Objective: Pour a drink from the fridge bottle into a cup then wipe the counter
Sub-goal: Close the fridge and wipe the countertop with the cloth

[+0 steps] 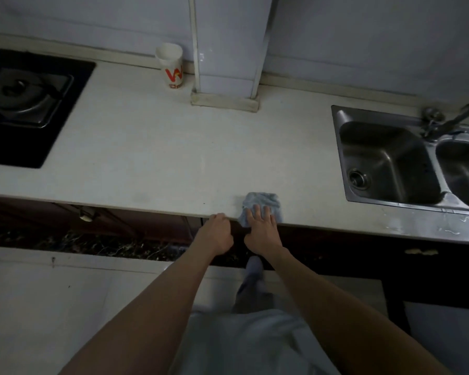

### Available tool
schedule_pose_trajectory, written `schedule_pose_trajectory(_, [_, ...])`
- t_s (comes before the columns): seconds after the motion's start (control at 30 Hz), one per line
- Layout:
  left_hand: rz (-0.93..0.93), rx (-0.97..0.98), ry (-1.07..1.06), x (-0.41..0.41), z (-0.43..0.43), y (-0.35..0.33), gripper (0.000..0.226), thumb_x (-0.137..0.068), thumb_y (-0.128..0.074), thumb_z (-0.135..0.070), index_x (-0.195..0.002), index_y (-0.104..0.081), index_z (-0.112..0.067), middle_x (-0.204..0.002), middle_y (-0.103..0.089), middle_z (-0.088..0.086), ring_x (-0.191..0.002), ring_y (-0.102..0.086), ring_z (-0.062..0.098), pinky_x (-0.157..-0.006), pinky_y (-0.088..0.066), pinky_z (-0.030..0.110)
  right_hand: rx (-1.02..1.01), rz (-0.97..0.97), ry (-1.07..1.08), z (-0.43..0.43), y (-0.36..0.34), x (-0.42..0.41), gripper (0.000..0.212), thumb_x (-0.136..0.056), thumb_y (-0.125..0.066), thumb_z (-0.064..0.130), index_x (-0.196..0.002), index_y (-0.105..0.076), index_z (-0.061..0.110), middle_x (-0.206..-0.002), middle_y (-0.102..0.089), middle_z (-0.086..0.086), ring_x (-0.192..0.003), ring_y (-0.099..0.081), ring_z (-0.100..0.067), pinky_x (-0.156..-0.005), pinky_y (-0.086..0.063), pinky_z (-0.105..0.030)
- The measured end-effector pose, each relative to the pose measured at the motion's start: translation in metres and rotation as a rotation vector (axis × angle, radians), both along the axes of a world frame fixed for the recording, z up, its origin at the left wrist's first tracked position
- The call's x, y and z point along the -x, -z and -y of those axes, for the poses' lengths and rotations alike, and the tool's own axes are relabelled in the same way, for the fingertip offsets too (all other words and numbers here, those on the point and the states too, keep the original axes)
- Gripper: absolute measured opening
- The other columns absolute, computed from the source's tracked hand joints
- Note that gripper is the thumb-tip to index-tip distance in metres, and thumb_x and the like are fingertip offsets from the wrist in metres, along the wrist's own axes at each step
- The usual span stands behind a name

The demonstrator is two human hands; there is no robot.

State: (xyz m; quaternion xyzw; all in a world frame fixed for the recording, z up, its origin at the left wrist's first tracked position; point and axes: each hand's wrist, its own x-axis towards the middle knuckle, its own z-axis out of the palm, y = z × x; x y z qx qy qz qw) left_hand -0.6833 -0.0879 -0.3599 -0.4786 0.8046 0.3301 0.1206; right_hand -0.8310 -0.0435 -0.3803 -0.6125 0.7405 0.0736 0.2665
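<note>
One cup (171,64), one cloth (263,201), one counter (173,158)

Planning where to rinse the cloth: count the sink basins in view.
2. One basin, with a drain, is set into the counter's right end; the second basin lies right of it, cut off by the frame edge, so more could be hidden.

- The stove (25,104) runs off the left edge; only one burner shows.
- The sink (337,147) has its right basin cut off by the right edge, as is the tap (455,119).
- The cloth (260,200) is partly hidden under the right hand (263,230).
- The fingertips of the left hand (217,235) are out of sight at the front edge of the counter (173,158); whether they grip it cannot be told.
- What the cup (171,66) holds cannot be seen.
</note>
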Motion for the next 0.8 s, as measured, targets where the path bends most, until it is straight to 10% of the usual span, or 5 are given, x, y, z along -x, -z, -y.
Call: schedule_pose_trajectory(0.8, [-0.003,0.056,-0.182,-0.126,0.107,-0.011,0.05,-0.088,-0.049,-0.009,-0.136,-0.044,0.0,-0.151,-0.031,0.015,-0.138,-0.029,0.03,-0.111,-0.028,0.034,-0.031,-0.046,-0.309,0.185,-0.007,-0.127,0.082,-0.091,-0.051,0.029,-0.156,-0.003,0.016,-0.164,0.004,-0.01,-0.149,0.011,-0.036,-0.12,0.004,-0.046])
